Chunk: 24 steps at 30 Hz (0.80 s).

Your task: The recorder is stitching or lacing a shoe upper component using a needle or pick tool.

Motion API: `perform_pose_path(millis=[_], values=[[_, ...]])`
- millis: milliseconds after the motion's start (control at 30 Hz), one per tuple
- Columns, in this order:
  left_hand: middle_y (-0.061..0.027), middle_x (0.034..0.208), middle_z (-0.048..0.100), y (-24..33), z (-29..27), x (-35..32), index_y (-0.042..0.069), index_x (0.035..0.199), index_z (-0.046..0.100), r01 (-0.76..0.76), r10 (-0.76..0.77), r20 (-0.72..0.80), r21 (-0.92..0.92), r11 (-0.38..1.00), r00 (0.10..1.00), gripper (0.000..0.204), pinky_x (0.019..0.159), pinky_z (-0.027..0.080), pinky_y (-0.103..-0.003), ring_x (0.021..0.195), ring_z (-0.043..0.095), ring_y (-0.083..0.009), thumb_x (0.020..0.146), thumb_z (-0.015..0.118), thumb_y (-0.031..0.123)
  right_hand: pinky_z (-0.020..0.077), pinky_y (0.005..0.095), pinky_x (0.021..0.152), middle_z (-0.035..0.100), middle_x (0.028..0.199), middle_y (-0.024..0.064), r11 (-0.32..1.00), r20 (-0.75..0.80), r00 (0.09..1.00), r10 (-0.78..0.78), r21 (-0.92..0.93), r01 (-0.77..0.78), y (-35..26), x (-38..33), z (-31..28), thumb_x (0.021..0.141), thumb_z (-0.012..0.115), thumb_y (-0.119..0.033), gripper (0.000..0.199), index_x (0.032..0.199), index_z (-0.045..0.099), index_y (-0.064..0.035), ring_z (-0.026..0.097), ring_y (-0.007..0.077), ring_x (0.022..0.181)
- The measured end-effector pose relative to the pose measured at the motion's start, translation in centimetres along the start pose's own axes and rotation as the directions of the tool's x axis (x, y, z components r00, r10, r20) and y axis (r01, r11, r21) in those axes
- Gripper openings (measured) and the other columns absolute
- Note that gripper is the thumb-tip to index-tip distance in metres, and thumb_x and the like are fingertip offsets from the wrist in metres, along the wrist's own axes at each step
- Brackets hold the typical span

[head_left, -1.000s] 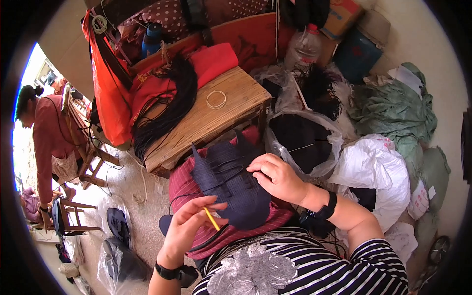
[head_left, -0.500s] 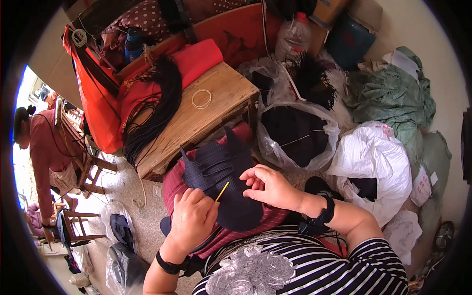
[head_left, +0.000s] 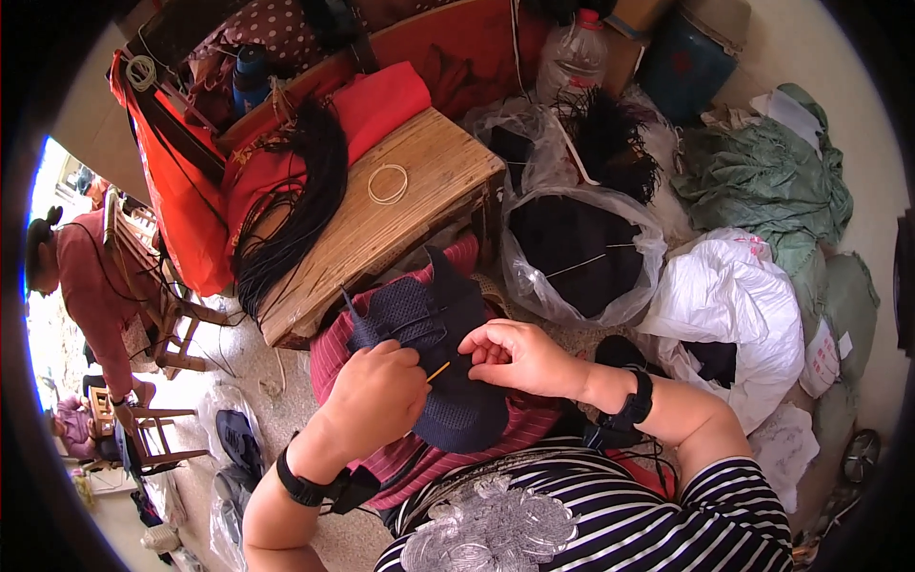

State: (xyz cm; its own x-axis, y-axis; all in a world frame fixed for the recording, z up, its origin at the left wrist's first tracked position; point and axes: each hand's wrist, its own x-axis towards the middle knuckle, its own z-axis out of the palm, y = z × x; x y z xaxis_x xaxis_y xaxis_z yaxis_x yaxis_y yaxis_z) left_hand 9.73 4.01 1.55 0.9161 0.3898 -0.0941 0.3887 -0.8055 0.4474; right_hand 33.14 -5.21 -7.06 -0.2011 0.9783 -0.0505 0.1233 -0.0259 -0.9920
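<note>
A dark navy knitted shoe upper [head_left: 459, 417] lies across my lap, on maroon striped cloth [head_left: 334, 357]. Dark cord loops over its ribbed far part. My left hand [head_left: 375, 396] is closed over the upper's left side, gripping a thin yellow stick [head_left: 438, 372] that points up and right across the upper. Whether its tip is hooked or plain is too small to tell. Over the upper's right side, my right hand [head_left: 522, 358] has its fingers curled into a pinch close to the stick's tip. What lies between those fingertips is hidden.
A wooden bench [head_left: 424, 157] ahead carries a bundle of black cords [head_left: 319, 176] and a pale ring of cord [head_left: 388, 184]. Right of it, a clear plastic bag [head_left: 519, 272] holds dark pieces, near a white sack [head_left: 720, 296]. Another person [head_left: 91, 276] bends over at far left.
My left hand has moved up and slightly right, its forearm swinging outward, and less of the yellow stick shows. My right hand's fingers have curled closer together.
</note>
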Motion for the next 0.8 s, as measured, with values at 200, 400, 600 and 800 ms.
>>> perform_pose_path(millis=[200,400,600,800], values=[[-0.0082,0.085,0.058,-0.1,2.4,1.4,0.008,0.078,0.065,0.04,-0.022,-0.094,0.201,0.979,0.995,0.02,0.075,0.047,-0.043,0.085,0.06,-0.0304,0.086,0.075,0.024,0.0452,0.0216,0.066,0.058,0.084,-0.0048,0.979,0.089,0.984,0.154,0.124,-0.165,0.9,1.6,-0.7,0.092,0.078,-0.01,0.019,0.106,0.067,-0.0045,0.054,0.0034,0.077],[-0.0052,0.086,0.056,1.6,3.6,-0.4,0.01,0.085,0.065,0.27,-0.231,-0.281,0.108,0.957,0.932,0.039,0.072,0.044,-0.041,0.087,0.062,-0.0261,0.078,0.083,0.043,0.0453,0.0244,0.068,0.052,0.091,-0.0013,0.984,0.049,0.999,-0.007,-0.178,0.016,0.3,2.4,-1.2,0.093,0.077,-0.012,0.012,0.094,0.066,-0.0061,0.053,0.0063,0.081],[-0.007,0.084,0.056,1.0,4.6,-0.7,0.008,0.084,0.064,0.326,-0.319,-0.314,-0.031,0.945,0.894,0.042,0.069,0.048,-0.041,0.078,0.06,-0.0288,0.072,0.089,0.039,0.0522,0.0282,0.068,0.055,0.097,0.0049,0.97,0.131,0.991,-0.03,-0.236,0.06,-0.2,2.1,-4.4,0.093,0.074,-0.009,0.012,0.093,0.064,-0.0015,0.063,0.0123,0.078],[-0.0091,0.083,0.055,1.1,5.3,-0.8,0.006,0.081,0.062,0.289,-0.317,-0.316,-0.131,0.948,0.894,0.041,0.067,0.05,-0.042,0.075,0.06,-0.0306,0.075,0.088,0.037,0.0465,0.0378,0.061,0.057,0.075,0.0069,0.959,0.289,0.957,0.007,-0.273,0.075,-1.6,2.6,-4.4,0.097,0.073,-0.023,0.03,0.082,0.058,-0.0021,0.062,0.0219,0.067]])
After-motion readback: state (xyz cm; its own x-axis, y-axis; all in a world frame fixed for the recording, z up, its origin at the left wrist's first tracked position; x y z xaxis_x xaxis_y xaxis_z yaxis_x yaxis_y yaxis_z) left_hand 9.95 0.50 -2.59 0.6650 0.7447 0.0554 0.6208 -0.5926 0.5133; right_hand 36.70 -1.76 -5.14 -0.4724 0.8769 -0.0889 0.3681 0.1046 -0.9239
